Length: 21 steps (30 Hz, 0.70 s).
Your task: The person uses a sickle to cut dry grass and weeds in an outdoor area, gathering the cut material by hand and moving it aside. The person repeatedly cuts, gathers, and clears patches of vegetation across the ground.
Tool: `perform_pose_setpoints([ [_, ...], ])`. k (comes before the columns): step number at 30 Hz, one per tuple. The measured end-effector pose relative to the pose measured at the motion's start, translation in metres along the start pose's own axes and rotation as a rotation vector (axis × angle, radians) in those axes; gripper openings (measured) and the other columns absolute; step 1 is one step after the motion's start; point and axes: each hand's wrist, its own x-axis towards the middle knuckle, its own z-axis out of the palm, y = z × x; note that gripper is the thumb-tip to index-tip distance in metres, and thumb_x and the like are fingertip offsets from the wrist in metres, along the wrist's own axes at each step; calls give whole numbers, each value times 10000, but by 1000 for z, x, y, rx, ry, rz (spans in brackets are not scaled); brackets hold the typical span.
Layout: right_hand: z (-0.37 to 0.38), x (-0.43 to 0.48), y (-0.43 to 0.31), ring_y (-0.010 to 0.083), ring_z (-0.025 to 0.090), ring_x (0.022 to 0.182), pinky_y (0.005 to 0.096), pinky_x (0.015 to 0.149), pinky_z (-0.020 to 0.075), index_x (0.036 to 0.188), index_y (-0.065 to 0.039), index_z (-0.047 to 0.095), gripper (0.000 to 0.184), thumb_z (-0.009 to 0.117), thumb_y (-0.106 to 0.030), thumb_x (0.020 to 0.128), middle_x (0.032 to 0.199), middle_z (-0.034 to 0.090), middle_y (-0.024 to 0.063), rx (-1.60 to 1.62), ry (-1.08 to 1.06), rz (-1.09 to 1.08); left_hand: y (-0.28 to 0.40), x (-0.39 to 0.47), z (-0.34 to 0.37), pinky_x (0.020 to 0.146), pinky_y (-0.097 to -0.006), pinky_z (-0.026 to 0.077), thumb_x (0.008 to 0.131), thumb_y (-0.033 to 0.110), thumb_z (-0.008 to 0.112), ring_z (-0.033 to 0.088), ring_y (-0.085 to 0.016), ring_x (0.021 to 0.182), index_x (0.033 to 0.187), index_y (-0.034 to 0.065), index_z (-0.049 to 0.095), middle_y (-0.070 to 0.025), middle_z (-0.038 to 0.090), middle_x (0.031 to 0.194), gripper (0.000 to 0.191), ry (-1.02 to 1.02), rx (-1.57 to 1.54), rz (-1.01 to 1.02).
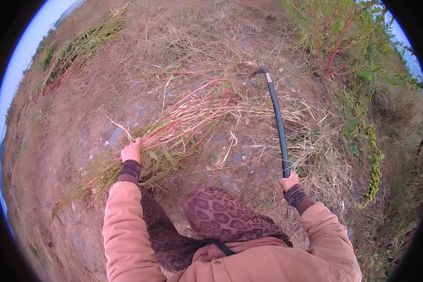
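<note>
My left hand (pixel 131 151) is closed round a bundle of cut weed stalks (pixel 183 123), some pinkish red and some straw-coloured. Their reddish ends fan out to the upper right, and the leafy, seedy tops hang to the lower left past my wrist. In my right hand (pixel 289 182) is the lower part of a long dark handle, that of a sickle (pixel 277 116). The sickle stands away from me, its curved metal blade (pixel 255 73) at the far end, hooked to the left over dry grass. Blade and bundle are apart.
Cut dry grass (pixel 317 151) lies in a heap beyond and right of my right hand. At the upper right stand green plants with red stems (pixel 333 53); a green seed head (pixel 373 176) droops at the right. A pile of cut green plants (pixel 88 42) lies at the upper left. Small stones dot the ground.
</note>
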Motion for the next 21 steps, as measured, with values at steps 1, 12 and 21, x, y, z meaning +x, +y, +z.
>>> perform_pose_setpoints([
  [1,6,21,-24,158,465,324,307,285,368,683,5,441,109,541,8,639,449,455,67,87,-5,-22,2,-2,0,519,-353,489,825,92,413,620,-240,662,979,201,428,-60,594,696,190,5,-6,-7],
  [12,13,168,-74,335,598,800,389,687,487,866,-33,608,220,556,-147,685,810,606,205,-871,206,-335,-4,3,-4,514,-347,484,817,88,428,615,-244,662,974,185,427,-67,593,703,185,38,-6,24],
  [21,-147,-152,180,368,586,754,398,675,464,809,-8,588,265,609,-140,580,729,585,225,-808,151,146,-10,4,15,498,-339,483,811,87,439,612,-239,640,946,184,418,-62,591,669,168,73,10,71],
])
